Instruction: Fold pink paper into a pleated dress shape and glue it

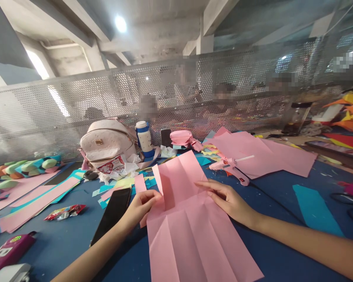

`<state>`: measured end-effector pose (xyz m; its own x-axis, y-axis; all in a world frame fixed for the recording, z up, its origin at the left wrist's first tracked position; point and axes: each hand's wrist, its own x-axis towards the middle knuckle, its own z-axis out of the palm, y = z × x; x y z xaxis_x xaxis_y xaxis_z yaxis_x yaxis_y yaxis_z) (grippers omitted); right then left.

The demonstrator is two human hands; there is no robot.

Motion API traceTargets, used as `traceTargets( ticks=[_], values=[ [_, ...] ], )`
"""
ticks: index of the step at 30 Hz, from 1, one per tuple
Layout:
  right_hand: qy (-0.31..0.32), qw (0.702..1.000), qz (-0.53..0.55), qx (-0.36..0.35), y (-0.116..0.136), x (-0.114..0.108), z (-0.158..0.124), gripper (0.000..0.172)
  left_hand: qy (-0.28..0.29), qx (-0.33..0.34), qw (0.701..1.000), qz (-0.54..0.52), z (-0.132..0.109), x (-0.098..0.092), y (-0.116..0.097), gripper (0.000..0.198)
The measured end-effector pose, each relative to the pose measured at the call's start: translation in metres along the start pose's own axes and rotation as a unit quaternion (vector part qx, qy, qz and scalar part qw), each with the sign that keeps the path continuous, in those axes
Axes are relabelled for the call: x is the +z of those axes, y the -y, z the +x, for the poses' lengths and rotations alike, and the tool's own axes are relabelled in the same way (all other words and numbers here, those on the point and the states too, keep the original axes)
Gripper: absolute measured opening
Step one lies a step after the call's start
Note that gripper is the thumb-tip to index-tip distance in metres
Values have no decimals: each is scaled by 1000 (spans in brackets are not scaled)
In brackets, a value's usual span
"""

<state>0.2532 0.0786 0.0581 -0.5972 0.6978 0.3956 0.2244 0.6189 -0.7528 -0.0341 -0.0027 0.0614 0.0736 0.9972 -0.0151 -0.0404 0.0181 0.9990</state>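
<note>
A large pink sheet of paper with lengthwise creases lies on the blue table in front of me. My left hand pinches its left edge near the middle, lifting a fold. Resting flat on the sheet's right side, my right hand has its fingers stretched out and pressing the paper down. The far half of the sheet stands slightly raised.
A black phone lies left of the sheet. A pink glue gun sits behind it, with more pink sheets, a beige backpack, a bottle, scissors at right and paper strips at left. A mesh fence backs the table.
</note>
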Motion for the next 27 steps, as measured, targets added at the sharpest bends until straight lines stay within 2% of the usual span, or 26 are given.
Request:
traceTargets(
  ticks=[5, 8, 11, 14, 17, 22, 27],
  values=[
    [3, 1000, 12, -4, 1, 1, 0, 39, 3, -3, 1000, -22, 5, 0, 7, 34],
    [9, 1000, 21, -2, 2, 1, 0, 39, 0, -6, 999, -36, 4, 4, 4, 46],
    [16, 999, 35, 9, 5, 2, -1, 38, 27, -23, 998, -44, 1, 9, 0, 61],
    [18, 999, 46, 20, 7, 2, -2, 38, 75, -34, 996, -35, -3, 10, 0, 42],
    [21, 998, 47, 26, 8, 2, -2, 37, 91, -38, 995, -28, -4, 8, 5, 28],
    [25, 998, 43, 48, 9, 2, -3, 39, 74, -39, 996, -23, -3, 5, 7, 29],
    [8, 996, 67, 58, 7, 2, -2, 41, 22, -43, 998, -33, -5, 7, -1, 34]
  ],
)
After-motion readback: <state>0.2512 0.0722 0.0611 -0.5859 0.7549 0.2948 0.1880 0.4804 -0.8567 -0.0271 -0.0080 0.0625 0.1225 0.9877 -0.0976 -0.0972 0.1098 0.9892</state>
